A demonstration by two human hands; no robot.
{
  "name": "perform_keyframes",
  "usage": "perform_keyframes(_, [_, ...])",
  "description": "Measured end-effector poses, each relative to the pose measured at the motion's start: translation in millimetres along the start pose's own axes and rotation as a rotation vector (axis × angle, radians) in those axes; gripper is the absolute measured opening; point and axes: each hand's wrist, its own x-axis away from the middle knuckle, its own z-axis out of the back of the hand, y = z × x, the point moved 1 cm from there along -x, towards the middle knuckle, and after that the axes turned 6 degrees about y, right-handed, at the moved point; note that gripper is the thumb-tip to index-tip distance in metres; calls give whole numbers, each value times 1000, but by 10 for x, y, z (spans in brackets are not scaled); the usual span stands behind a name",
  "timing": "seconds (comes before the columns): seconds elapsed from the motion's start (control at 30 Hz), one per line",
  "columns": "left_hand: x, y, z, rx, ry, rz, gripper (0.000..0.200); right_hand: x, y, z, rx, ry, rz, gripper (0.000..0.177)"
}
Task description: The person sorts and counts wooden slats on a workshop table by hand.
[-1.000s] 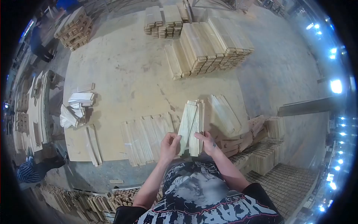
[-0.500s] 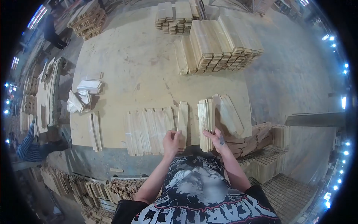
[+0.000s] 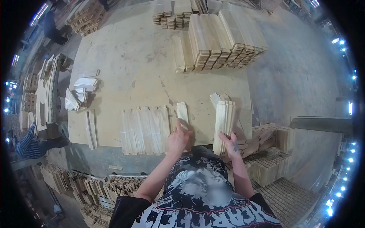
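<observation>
A small bundle of pale wooden strips [image 3: 223, 123] stands out at the right of the board, with my right hand [image 3: 230, 145] closed around its near end. One single wooden strip [image 3: 182, 110] lies apart on the board. Over its near part rests my left hand [image 3: 178, 140], index finger stretched along it and the hand not gripped around it. Just left of that hand is a row of strips [image 3: 144, 129] laid side by side. Behind the held bundle, other loose strips [image 3: 215, 98] are partly hidden.
A tall stack of boards [image 3: 213, 38] occupies the far right of the large work board [image 3: 125, 68]. White offcuts [image 3: 81, 93] and two narrow strips [image 3: 91, 129] lie at left. Bundled wood [image 3: 266, 159] stands at lower right. A person in a striped sleeve [image 3: 28, 146] is at far left.
My right hand has carried the bundle to the right, over the loose strips. My left hand has loosened and its index finger now extends over the single strip. The view has shifted slightly.
</observation>
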Motion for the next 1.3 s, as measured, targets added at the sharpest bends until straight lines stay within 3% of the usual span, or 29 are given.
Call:
perform_keyframes(0.13, [-131,332,-318,86,-71,-30,88,6,-1,256,-116,84,41,36])
perform_keyframes(0.17, [-153,403,-442,116,-107,-43,89,-4,34,298,-163,77,17,36])
perform_keyframes(0.2, [-157,505,-515,120,-15,-150,86,-7,44,321,-210,70,-6,36])
perform_keyframes(0.3, [-260,694,-663,75,-166,-164,78,43,-30,351,-294,-40,-33,38])
perform_keyframes(0.43, [-277,835,-396,330,-153,-78,63,131,-150,162,-325,-170,16,40])
perform_keyframes(0.5, [-173,893,-64,557,-186,-41,58,145,-93,22,-240,-121,27,38])
perform_keyframes(0.6, [-35,863,127,507,-125,-30,58,89,-17,-240,-126,-177,90,37])
perform_keyframes(0.7, [-29,686,268,549,-179,121,57,36,90,-449,-57,-225,39,41])
perform_keyframes(0.9, [-167,117,226,116,57,88,52,62,179,-604,10,-248,11,47])
perform_keyframes(1.03, [-197,-45,333,-109,-39,151,61,66,286,-552,-22,-264,14,41])
perform_keyframes(1.13, [-116,81,459,-84,34,39,76,98,262,-599,-130,-246,4,33])
perform_keyframes(1.23, [1,372,600,370,-149,141,79,104,285,-680,-221,-240,-36,32])
perform_keyframes(1.3, [64,395,388,400,-68,118,79,95,269,-724,-188,-215,-16,34])
